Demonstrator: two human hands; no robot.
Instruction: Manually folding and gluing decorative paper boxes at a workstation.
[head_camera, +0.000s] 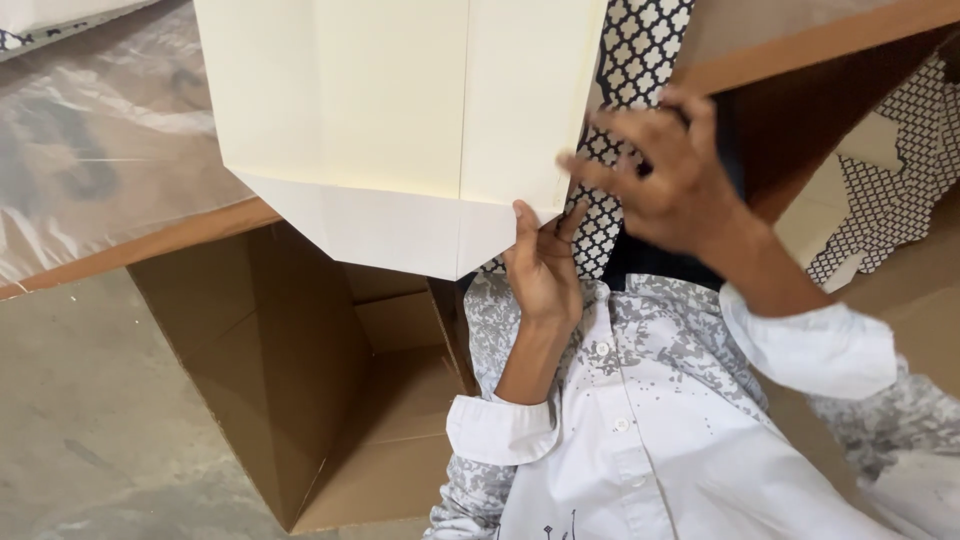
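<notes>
Pinching the bottom fold of the cream bag (400, 130), the left hand (545, 270) is keeping it flat against the counter (150, 245) edge. The right hand (670, 175) is hovering, fingers spread, blurry, near the patterned paper (640, 50). An open box (330, 400) is sitting below on the floor (80, 420).

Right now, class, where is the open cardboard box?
In the head view the cardboard box sits low and left of centre on the floor, under the table edge, below the cream folded paper and beside the left hand.
</notes>
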